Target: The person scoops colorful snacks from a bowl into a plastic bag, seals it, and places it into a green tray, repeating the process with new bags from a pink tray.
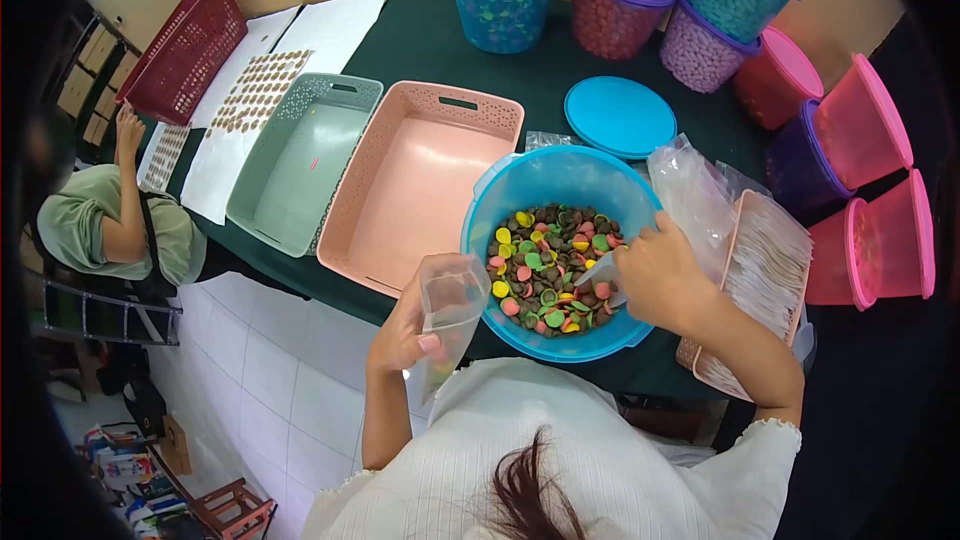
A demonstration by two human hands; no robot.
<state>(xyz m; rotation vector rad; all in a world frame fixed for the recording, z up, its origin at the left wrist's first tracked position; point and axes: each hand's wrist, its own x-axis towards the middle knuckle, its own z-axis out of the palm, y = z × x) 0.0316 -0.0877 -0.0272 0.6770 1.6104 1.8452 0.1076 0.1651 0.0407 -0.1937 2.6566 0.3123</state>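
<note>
My left hand (405,332) holds a small clear plastic bag (450,305) open just left of a blue tub (500,190). The tub is partly filled with round candies (545,265) in brown, green, yellow and pink. My right hand (660,275) is inside the tub, gripping a pale scoop (603,268) that rests on the candies.
An empty pink basket (425,180) and a grey-green basket (300,155) stand left of the tub. A blue lid (620,115), stacked candy tubs (620,0) and pink containers (860,190) ring the back and right. A tray of bags (765,270) lies at right. Another person (110,220) sits far left.
</note>
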